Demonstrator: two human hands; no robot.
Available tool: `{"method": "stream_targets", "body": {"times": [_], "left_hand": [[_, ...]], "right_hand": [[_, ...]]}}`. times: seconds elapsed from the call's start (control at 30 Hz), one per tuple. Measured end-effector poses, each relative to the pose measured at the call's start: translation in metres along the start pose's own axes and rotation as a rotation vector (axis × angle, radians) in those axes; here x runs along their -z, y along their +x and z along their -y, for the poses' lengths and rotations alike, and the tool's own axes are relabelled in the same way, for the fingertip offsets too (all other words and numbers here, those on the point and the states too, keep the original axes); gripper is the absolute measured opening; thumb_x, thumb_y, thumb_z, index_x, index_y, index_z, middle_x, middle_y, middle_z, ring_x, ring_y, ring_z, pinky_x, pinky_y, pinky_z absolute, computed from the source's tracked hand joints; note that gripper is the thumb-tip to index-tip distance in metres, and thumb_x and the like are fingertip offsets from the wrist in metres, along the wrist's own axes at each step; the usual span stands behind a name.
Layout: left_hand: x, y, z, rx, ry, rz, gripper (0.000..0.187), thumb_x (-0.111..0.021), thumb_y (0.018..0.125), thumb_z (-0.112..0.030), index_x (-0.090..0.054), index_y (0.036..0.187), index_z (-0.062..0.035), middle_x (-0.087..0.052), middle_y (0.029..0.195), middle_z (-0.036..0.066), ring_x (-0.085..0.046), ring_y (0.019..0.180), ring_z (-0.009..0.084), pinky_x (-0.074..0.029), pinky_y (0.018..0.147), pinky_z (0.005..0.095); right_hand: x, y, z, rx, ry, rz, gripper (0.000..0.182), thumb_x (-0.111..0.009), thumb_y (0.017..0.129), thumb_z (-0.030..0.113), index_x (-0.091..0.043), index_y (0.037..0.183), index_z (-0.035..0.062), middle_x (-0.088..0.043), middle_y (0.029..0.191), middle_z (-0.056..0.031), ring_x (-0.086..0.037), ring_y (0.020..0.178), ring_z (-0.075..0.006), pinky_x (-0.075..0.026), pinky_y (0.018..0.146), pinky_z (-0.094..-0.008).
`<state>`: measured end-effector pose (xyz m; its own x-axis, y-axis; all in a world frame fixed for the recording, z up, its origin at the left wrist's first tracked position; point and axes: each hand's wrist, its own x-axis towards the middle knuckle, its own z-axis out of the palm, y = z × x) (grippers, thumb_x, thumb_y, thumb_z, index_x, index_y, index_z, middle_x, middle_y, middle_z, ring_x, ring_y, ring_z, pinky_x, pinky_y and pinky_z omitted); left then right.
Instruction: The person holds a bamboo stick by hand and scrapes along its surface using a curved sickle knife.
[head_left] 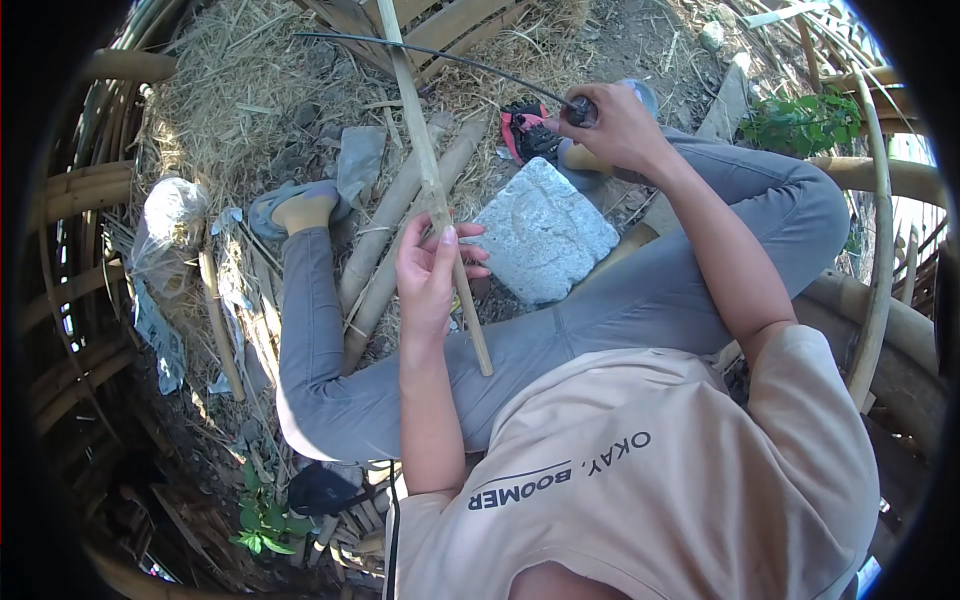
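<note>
A long pale bamboo strip (425, 155) runs from the top of the view down to my lap. My left hand (430, 265) has its thumb across the strip, with the fingers loosely curled behind. To the right, my right hand (615, 125) is wrapped around the dark rounded handle of a long thin blade (450, 57). The blade points left and crosses the strip near its upper part. A rough pale stone slab (545, 232) lies between my legs, just right of my left hand.
Bamboo poles (385, 240) lie on the ground left of the slab. A pink and black object (525, 132) sits beside my right foot. Dry straw (230, 90) covers the upper left, near a plastic bag (170, 225). Bamboo railing (880, 240) stands at right.
</note>
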<state>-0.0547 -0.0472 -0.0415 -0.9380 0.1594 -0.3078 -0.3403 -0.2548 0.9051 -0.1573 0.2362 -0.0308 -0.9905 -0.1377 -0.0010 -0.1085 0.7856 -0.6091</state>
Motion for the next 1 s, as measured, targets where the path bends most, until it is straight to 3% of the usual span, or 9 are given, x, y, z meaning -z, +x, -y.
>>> {"method": "stream_targets", "body": {"times": [0.2, 0.3, 0.43, 0.53, 0.63, 0.83, 1.0], "left_hand": [[0.006, 0.007, -0.006, -0.016, -0.070, -0.081, 0.040, -0.043, 0.105, -0.035, -0.048, 0.123, 0.0000, -0.065, 0.102, 0.017, -0.067, 0.085, 0.0186, -0.060, 0.067, 0.0314], [0.016, 0.025, -0.015, 0.020, 0.001, -0.181, 0.045, -0.033, 0.107, -0.039, -0.048, 0.124, 0.0006, -0.064, 0.107, 0.020, -0.065, 0.097, 0.0262, -0.058, 0.079, 0.0393], [0.008, 0.048, -0.033, 0.031, 0.001, -0.151, 0.043, -0.032, 0.107, -0.037, -0.048, 0.124, 0.0004, -0.063, 0.109, 0.019, -0.064, 0.099, 0.0260, -0.057, 0.082, 0.0407], [-0.005, 0.069, -0.045, 0.090, -0.030, -0.101, 0.043, -0.032, 0.107, -0.036, -0.048, 0.126, -0.0002, -0.063, 0.109, 0.017, -0.064, 0.099, 0.0255, -0.057, 0.082, 0.0405], [-0.010, 0.085, -0.049, 0.046, -0.125, -0.049, 0.041, -0.038, 0.106, -0.035, -0.053, 0.123, 0.0002, -0.066, 0.102, 0.016, -0.068, 0.090, 0.0233, -0.060, 0.072, 0.0352], [-0.012, 0.094, -0.057, 0.057, -0.133, -0.002, 0.035, -0.042, 0.106, -0.030, -0.054, 0.122, -0.0016, -0.066, 0.099, 0.013, -0.067, 0.085, 0.0204, -0.060, 0.071, 0.0342], [-0.012, 0.096, -0.054, 0.093, -0.193, 0.000, 0.030, -0.043, 0.106, -0.028, -0.053, 0.122, -0.0046, -0.064, 0.095, 0.010, -0.063, 0.081, 0.0163, -0.056, 0.064, 0.0288]], "right_hand": [[-0.002, 0.000, -0.005, 0.028, -0.016, -0.038, 0.047, -0.076, 0.080, 0.043, -0.072, 0.095, -0.0012, -0.069, 0.078, -0.0187, -0.069, 0.074, -0.0321, -0.054, 0.070, -0.0393], [-0.003, 0.000, -0.004, 0.014, 0.002, -0.021, 0.047, -0.076, 0.080, 0.043, -0.072, 0.097, -0.0012, -0.069, 0.078, -0.0189, -0.068, 0.074, -0.0322, -0.053, 0.070, -0.0393], [0.000, 0.000, 0.001, 0.011, -0.037, 0.000, 0.047, -0.076, 0.080, 0.043, -0.072, 0.097, -0.0013, -0.069, 0.079, -0.0185, -0.068, 0.073, -0.0317, -0.053, 0.070, -0.0388], [0.001, 0.000, 0.003, -0.004, -0.035, 0.014, 0.047, -0.076, 0.081, 0.043, -0.072, 0.097, -0.0012, -0.069, 0.079, -0.0182, -0.067, 0.073, -0.0314, -0.053, 0.070, -0.0385], [0.001, 0.001, -0.001, 0.003, 0.013, 0.007, 0.046, -0.076, 0.081, 0.042, -0.072, 0.096, -0.0011, -0.069, 0.079, -0.0185, -0.068, 0.074, -0.0315, -0.053, 0.070, -0.0386], [-0.002, 0.000, -0.002, 0.015, -0.037, -0.017, 0.044, -0.076, 0.081, 0.041, -0.071, 0.094, -0.0009, -0.068, 0.079, -0.0187, -0.068, 0.076, -0.0323, -0.052, 0.071, -0.0405], [-0.003, 0.001, -0.007, 0.042, -0.009, -0.022, 0.043, -0.076, 0.080, 0.039, -0.071, 0.094, -0.0014, -0.067, 0.078, -0.0189, -0.067, 0.078, -0.0338, -0.052, 0.072, -0.0416]]}}
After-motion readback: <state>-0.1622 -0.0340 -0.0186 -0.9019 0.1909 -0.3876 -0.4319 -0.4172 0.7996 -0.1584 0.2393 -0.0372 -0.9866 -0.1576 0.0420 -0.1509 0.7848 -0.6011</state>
